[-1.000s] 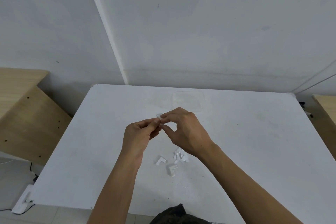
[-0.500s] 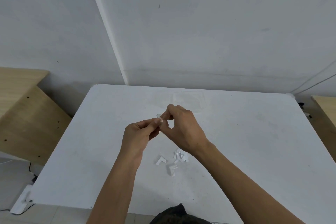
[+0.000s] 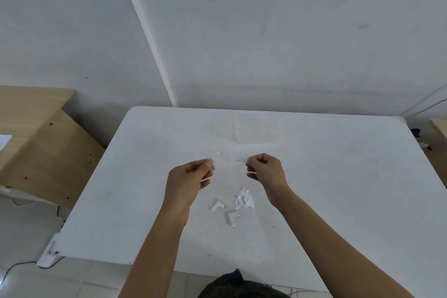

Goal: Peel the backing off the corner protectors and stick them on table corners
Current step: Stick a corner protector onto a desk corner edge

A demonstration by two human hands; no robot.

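On the white table [image 3: 338, 201], toward its near edge, two spare protectors [image 3: 217, 205] lay flat as small L shapes. Just beyond them to the right sat a heap of white strips [image 3: 244, 198]. Above the table's middle both hands hovered, apart from each other. The left hand [image 3: 187, 181] had thumb and forefinger pressed together on a held protector [image 3: 214, 156], which stuck up past the fingertips, clear of the tabletop. The right hand [image 3: 264, 172], fingers curled, pinched a thin pale sliver [image 3: 242, 159], probably backing, though it was too blurred to be sure. Farther back on the table, near its far edge, a clear pouch [image 3: 257, 129] lay flat. Left of the table stood a wooden desk [image 3: 36, 140], and behind the table rose a grey-white wall [image 3: 290, 31].
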